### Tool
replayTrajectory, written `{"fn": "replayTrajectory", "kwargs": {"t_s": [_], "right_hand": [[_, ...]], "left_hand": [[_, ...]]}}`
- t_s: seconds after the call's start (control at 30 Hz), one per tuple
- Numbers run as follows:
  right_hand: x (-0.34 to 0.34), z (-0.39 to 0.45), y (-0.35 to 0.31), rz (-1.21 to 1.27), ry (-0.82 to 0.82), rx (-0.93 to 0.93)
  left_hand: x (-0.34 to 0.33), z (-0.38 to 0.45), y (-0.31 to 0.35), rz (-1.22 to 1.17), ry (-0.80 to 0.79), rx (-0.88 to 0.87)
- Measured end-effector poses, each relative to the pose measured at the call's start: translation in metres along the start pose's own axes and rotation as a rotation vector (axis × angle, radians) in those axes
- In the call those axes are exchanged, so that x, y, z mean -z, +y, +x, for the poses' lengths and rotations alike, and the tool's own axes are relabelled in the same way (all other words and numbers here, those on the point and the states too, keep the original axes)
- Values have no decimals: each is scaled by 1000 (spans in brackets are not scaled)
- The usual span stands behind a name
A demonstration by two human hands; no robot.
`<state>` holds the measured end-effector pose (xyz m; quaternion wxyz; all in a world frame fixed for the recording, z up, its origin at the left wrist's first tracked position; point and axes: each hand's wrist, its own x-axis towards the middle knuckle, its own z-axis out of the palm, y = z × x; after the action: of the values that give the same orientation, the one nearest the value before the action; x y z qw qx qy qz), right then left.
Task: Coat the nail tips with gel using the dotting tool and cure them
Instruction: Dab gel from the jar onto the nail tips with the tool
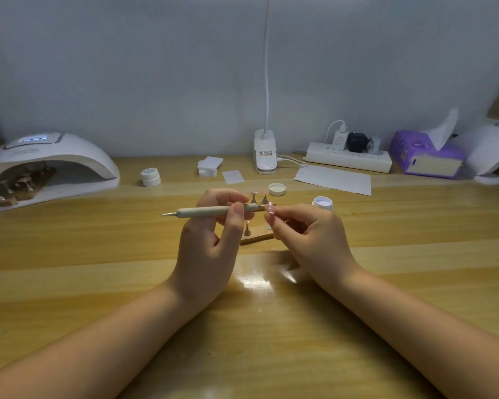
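My left hand [211,243] grips a grey dotting tool [211,211] held level, its right end touching a pale nail tip [270,210]. My right hand [308,237] pinches that nail tip on its small stand, just above a wooden holder [257,239] carrying a few metal stands [254,197]. An open gel jar [323,203] sits to the right, its lid [277,189] lying behind the holder. A white curing lamp [46,168] at the far left is lit and shelters another holder with nail tips [18,182].
A closed white jar [151,177], a stack of white wipes [209,166], a desk lamp base [265,152], a power strip [347,159], a sheet of paper [333,180], a purple tissue pack [427,155] and a second curing lamp [493,154] line the back of the wooden table.
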<state>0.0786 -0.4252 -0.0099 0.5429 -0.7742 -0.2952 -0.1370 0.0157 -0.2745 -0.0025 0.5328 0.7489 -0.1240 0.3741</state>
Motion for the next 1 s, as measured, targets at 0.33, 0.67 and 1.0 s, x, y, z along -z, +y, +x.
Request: {"fn": "replayTrajectory", "kwargs": {"t_s": [0.33,0.67,1.0], "right_hand": [[-1,-1,-1,9,10,32],[-1,-1,2,-19,10,71],[-2,0,3,-33,8,100]], "left_hand": [[0,-1,-1,-6,-14,2],[0,-1,-2,6,-29,-1],[-1,-2,-2,1,-37,-2]]}}
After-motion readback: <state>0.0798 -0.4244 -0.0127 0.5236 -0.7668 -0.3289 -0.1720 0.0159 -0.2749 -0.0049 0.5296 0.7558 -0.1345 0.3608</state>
